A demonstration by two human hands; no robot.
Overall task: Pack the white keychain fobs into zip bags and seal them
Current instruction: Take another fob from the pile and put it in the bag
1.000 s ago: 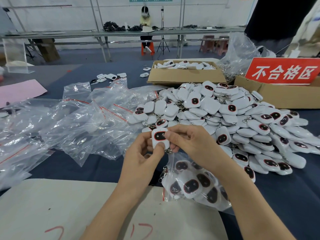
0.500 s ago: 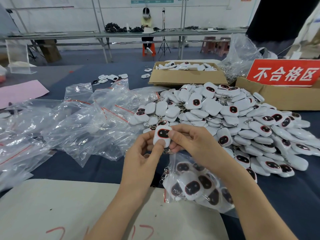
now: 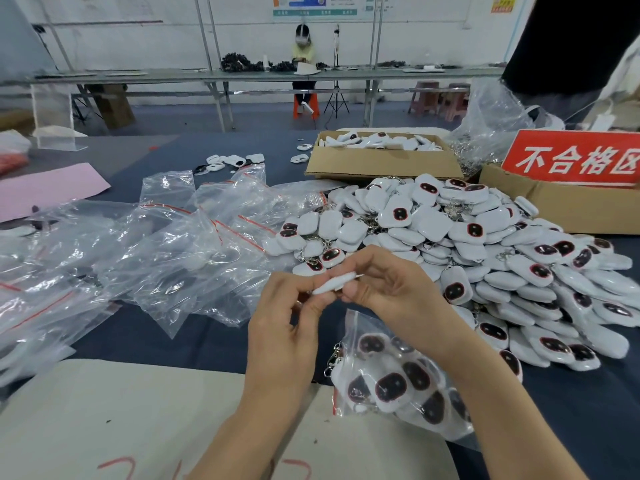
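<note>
Both hands hold one white keychain fob (image 3: 335,283) edge-on above the table's middle. My left hand (image 3: 287,320) pinches its left end and my right hand (image 3: 388,289) pinches its right end. Below my right wrist lies a clear zip bag (image 3: 398,379) with several fobs inside, its top hidden under my arm. A big heap of loose white fobs (image 3: 467,251) with dark oval faces spreads to the right. Several empty zip bags (image 3: 166,251) with red strips lie in a pile to the left.
A cardboard box (image 3: 381,162) with more fobs stands behind the heap. A second box (image 3: 568,206) with a red sign sits at the right. A beige sheet (image 3: 121,417) covers the near table edge. A pink sheet (image 3: 48,188) lies far left. A person sits at a far bench.
The fob has been turned from face-up, showing its dark oval, to edge-on between my fingers. Both hands stayed in about the same place.
</note>
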